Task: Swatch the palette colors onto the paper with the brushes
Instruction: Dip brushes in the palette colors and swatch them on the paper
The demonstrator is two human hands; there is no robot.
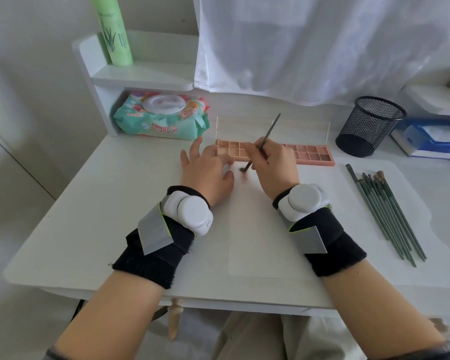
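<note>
Now right hand point(273, 162) pinched around brush point(262, 142), bristles on paper point(257, 229); left hand point(205, 170) spread flat, fingers loose, beside palette point(309, 154)

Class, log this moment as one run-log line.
right hand: grips brush | tip: on paper | left hand: flat beside eyeshadow palette

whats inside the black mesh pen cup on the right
Nothing shows inside the black mesh pen cup: only its dark floor is visible through the open top. The near wall hides part of the bottom. The spare brushes lie on the desk instead.
</note>
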